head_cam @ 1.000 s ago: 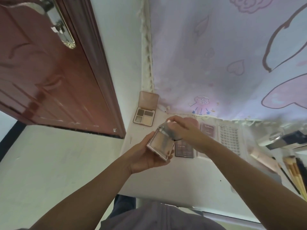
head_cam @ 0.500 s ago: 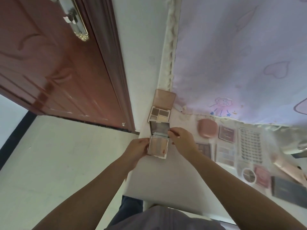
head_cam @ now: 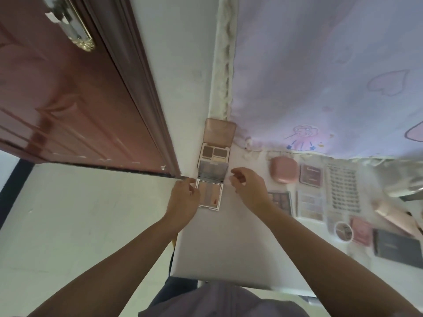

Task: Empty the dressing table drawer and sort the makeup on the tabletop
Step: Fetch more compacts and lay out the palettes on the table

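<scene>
A small white palette [head_cam: 211, 196] lies open on the white tabletop [head_cam: 225, 245] near its far left corner, its mirrored lid [head_cam: 213, 171] standing up. My left hand [head_cam: 183, 200] is at the palette's left edge, its curled fingertips against that edge. My right hand [head_cam: 248, 186] hovers just right of the lid with loosely curled fingers, holding nothing and apart from the palette. Right behind it, a brown-lidded eyeshadow palette [head_cam: 215, 152] stands open against the wall.
To the right lie a pink compact [head_cam: 283, 169], several flat palettes [head_cam: 310, 205], a lash sheet [head_cam: 344, 189], a round pot [head_cam: 343, 231] and a dark case [head_cam: 396, 250]. A printed cloth [head_cam: 320, 76] hangs behind. A brown door [head_cam: 68, 110] stands left of the table edge.
The white palette came down from mid-air onto the tabletop in front of the brown-lidded palette, its lid opened upright. My right hand let go of the lid and drew slightly right.
</scene>
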`<state>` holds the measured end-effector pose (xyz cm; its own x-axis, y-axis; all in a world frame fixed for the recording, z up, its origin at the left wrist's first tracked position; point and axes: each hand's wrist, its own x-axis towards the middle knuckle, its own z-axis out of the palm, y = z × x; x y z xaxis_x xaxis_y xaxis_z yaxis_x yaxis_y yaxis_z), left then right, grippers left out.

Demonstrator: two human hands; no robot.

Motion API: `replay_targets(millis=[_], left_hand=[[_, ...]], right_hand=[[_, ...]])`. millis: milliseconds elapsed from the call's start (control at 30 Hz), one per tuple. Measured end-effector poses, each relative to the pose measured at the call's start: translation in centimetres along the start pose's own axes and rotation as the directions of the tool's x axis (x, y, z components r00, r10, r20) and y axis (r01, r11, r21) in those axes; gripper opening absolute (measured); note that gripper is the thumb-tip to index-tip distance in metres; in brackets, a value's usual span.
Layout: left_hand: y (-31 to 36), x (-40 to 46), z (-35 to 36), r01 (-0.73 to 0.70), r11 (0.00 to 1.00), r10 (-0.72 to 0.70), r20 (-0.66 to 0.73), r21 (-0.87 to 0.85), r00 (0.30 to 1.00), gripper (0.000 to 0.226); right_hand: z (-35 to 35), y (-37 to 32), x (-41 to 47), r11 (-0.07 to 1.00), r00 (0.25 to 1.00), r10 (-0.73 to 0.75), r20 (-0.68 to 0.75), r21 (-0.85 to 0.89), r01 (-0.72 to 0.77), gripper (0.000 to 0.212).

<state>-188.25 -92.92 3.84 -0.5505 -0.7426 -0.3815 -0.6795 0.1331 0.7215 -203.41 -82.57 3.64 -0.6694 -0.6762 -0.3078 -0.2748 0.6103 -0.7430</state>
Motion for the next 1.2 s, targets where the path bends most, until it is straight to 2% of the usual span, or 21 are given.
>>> replay_targets(millis=[67,100,133,200,267,300,367,467,500,567,600,633,700,767,867,967,1067,1133,1200], left_hand=[[0.6,-1.4,0.5,-0.073,0.997,0.073,-0.139,0.001,0.988,0.014],[1.1,-2.2,0.9,-0.154,0.988,0.148,-0.152,-0.025,0.977,0.013],[1.7,-3.1,1.6,-0.238,0.969,0.23,-0.114,-0.06,0.966,0.014],[3.0,-4.5,3.8,-0.361,0.928,0.367,0.051,-0.089,0.929,0.019],[4.2,-4.9,6.9,-0.371,0.926,0.376,0.241,-0.067,0.895,0.028],[4.9,-4.8,8.4,-0.315,0.948,0.312,0.317,-0.041,0.896,0.034],[6.3,-4.5,10.8,-0.115,0.992,0.124,0.393,-0.046,0.911,0.044],[7.7,-4.0,12.2,0.172,0.95,-0.065,0.377,-0.259,0.924,0.038],[7.8,-4.1,11.9,0.251,0.902,-0.104,0.386,-0.351,0.917,0.033],[7.4,-4.6,10.9,0.378,0.787,-0.157,0.435,-0.487,0.887,0.027],[7.0,-4.9,10.3,0.455,0.715,-0.17,0.498,-0.532,0.85,0.03],[6.8,-5.3,9.6,0.541,0.623,-0.15,0.592,-0.565,0.792,0.038],[6.6,-6.2,8.5,0.648,0.443,-0.015,0.718,-0.62,0.696,0.053],[6.6,-6.8,7.8,0.653,0.314,0.074,0.703,-0.69,0.707,0.056],[6.3,-7.7,6.8,0.594,0.278,0.087,0.636,-0.755,0.767,0.054],[4.6,-8.7,5.4,0.598,0.245,0.056,0.627,-0.763,0.777,0.054],[2.4,-10.0,3.7,0.618,0.261,0.07,0.653,-0.742,0.754,0.057],[1.0,-10.9,3.0,0.615,0.257,0.044,0.645,-0.745,0.763,0.053],[0.0,-11.6,2.6,0.595,0.234,-0.005,0.611,-0.769,0.792,0.043]], right_hand=[[-2.5,1.5,-0.5,0.987,0.994,-0.102,-0.044,-0.128,0.096,0.02],[-4.0,2.5,-0.8,0.97,0.99,-0.134,-0.044,-0.209,0.122,0.018],[-5.5,3.6,-1.2,0.946,0.99,-0.141,-0.013,-0.298,0.131,0.017],[-7.9,5.9,-2.0,0.838,0.982,-0.139,0.125,-0.513,0.184,0.022],[-9.1,7.8,-3.0,0.694,0.952,-0.074,0.296,-0.67,0.263,0.046],[-9.3,8.4,-3.5,0.645,0.938,-0.062,0.341,-0.703,0.298,0.056],[-9.4,9.1,-4.0,0.566,0.92,-0.136,0.368,-0.733,0.377,0.062],[-9.4,8.8,-4.2,0.52,0.895,-0.222,0.388,-0.729,0.445,0.057],[-9.5,8.6,-4.4,0.558,0.895,-0.213,0.393,-0.703,0.441,0.057],[-9.7,8.1,-5.3,0.716,0.904,-0.209,0.373,-0.571,0.401,0.059],[-9.7,7.7,-5.8,0.789,0.908,-0.231,0.35,-0.478,0.385,0.058],[-9.6,7.1,-6.4,0.834,0.907,-0.268,0.325,-0.393,0.387,0.057],[-9.3,5.9,-7.2,0.868,0.898,-0.337,0.282,-0.277,0.413,0.057],[-9.1,4.5,-7.7,0.881,0.888,-0.379,0.261,-0.191,0.432,0.055],[-9.3,2.8,-7.6,0.872,0.851,-0.422,0.312,-0.117,0.475,0.05],[-9.6,1.4,-7.4,0.916,0.828,-0.368,0.422,0.01,0.402,0.039],[-9.3,0.2,-7.0,0.961,0.783,-0.275,0.558,0.175,0.212,0.017],[-8.5,-0.1,-6.7,0.945,0.794,-0.212,0.57,0.327,0.018,0.02],[-7.3,-0.1,-6.6,0.935,0.83,-0.166,0.533,0.352,-0.039,0.024]])
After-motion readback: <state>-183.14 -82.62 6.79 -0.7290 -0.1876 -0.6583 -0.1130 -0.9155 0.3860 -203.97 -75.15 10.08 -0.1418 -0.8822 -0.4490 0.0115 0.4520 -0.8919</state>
